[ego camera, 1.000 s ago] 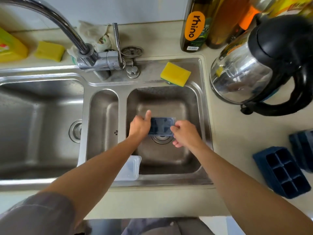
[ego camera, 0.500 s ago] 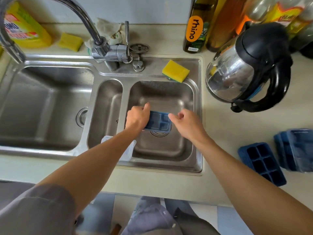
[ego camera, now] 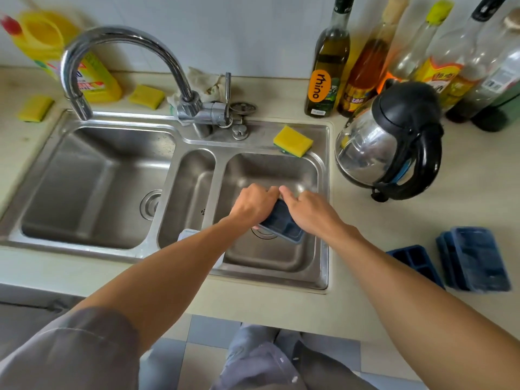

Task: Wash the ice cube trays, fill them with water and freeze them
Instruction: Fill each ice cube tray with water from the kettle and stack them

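A dark blue ice cube tray is held over the right sink basin, above its drain. My left hand grips the tray's left end with curled fingers. On the tray's right side my right hand has its fingers curled over the far edge. The two hands almost touch at the tray's far end. Another blue tray lies open side up on the counter at the right, and a stack of blue trays sits beside it. The tap curves over the left basin with no water running.
A yellow sponge rests on the sink rim behind the right basin. A steel kettle stands right of the sink, with several bottles behind it. A clear lid lies in the narrow middle basin. Yellow detergent stands far left.
The tray has turned from lying crosswise to slanting, and both hands have closed in at its far end. My head has pulled back, showing more of the counter and wall.
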